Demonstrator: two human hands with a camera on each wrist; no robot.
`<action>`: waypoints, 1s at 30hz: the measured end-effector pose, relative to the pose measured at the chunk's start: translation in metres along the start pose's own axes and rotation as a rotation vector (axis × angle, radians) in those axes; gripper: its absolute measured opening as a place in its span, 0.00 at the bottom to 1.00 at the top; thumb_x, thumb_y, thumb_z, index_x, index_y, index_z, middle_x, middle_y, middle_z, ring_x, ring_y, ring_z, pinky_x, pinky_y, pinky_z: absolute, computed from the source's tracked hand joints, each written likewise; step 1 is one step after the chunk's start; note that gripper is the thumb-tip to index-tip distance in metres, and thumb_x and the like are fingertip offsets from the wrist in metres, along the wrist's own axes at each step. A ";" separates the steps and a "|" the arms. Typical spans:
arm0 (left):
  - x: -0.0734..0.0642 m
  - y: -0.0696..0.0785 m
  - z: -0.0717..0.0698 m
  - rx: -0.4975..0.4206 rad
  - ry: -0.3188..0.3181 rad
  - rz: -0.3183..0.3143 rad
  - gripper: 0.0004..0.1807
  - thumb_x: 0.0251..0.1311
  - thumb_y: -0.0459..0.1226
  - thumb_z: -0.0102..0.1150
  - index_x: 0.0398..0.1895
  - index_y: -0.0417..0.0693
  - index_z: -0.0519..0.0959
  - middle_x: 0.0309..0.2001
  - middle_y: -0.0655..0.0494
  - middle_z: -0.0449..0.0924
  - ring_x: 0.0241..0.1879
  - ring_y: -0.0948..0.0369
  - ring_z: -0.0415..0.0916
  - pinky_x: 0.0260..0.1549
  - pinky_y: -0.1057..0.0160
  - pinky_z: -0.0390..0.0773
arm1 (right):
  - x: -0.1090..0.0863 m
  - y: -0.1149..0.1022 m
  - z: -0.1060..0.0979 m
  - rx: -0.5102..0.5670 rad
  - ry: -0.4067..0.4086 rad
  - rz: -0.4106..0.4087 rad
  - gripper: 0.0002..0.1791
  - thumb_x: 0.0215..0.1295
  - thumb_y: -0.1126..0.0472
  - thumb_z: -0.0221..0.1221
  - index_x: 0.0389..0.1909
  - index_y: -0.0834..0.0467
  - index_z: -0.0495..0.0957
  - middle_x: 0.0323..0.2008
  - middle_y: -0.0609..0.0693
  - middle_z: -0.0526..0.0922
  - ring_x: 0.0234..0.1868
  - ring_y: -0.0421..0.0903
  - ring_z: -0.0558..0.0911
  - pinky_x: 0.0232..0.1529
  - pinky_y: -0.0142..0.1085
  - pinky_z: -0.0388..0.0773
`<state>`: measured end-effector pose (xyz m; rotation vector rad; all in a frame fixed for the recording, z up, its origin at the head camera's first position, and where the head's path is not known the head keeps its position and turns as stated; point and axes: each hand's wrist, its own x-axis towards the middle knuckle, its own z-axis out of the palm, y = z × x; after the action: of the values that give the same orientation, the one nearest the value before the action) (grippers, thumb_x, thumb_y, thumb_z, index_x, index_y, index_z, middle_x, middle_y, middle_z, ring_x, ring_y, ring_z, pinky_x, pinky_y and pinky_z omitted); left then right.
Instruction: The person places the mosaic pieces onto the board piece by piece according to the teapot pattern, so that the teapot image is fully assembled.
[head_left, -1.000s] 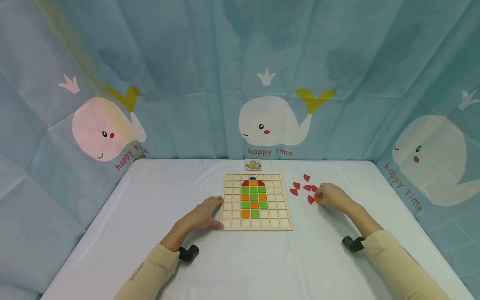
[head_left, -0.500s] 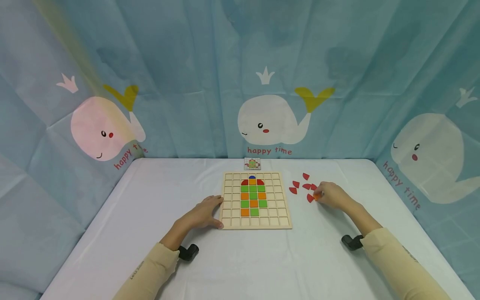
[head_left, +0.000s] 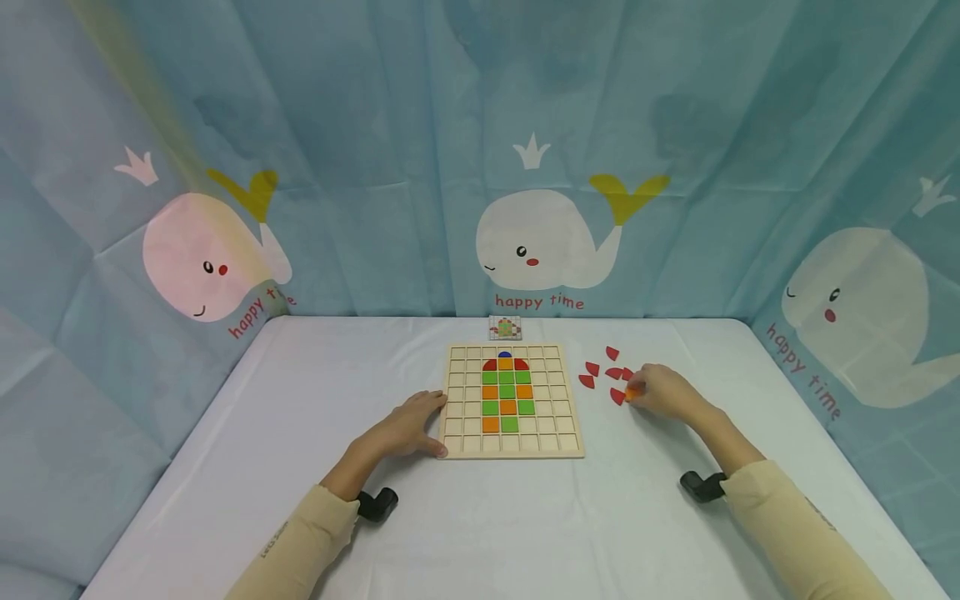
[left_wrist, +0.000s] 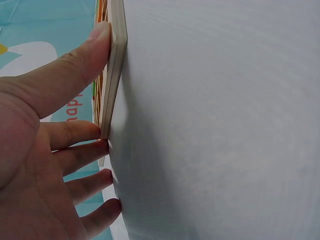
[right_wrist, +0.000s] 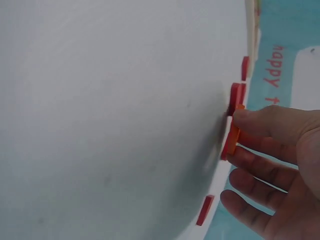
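A wooden grid board (head_left: 467, 445) lies on the table, with square green, orange, red and blue pieces set in its middle columns. My left hand (head_left: 405, 427) rests at its left edge, fingers spread; in the left wrist view the thumb (left_wrist: 75, 75) lies on the board's rim. To the right of the board, my right hand (head_left: 663, 390) pinches an orange square tile (head_left: 634, 392) between thumb and fingers, low over the table. A red quarter-round piece (head_left: 617, 396) sits right beside that tile. In the right wrist view the orange tile (right_wrist: 233, 138) overlaps a red piece.
Several more red quarter-round pieces (head_left: 587, 382) lie scattered between the board and my right hand. Behind the board is a small pattern card (head_left: 505, 327). A blue curtain with whales (head_left: 420, 250) hangs along the table's back and sides.
The right hand has shifted slightly left with the orange tile, and the red piece beside it has slid a little left too. The left hand stays at the board.
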<state>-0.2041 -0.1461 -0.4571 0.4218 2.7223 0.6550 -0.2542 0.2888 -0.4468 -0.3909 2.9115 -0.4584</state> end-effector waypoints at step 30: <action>-0.002 0.002 -0.002 -0.017 -0.004 0.013 0.50 0.45 0.42 0.76 0.72 0.39 0.62 0.74 0.43 0.58 0.76 0.43 0.48 0.72 0.40 0.54 | 0.003 -0.086 0.021 0.083 0.047 -0.217 0.11 0.54 0.59 0.70 0.38 0.57 0.86 0.32 0.45 0.80 0.35 0.44 0.75 0.36 0.33 0.74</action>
<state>-0.2029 -0.1456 -0.4540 0.4361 2.7107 0.6795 -0.2330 0.2029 -0.4391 -0.6961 2.8950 -0.6249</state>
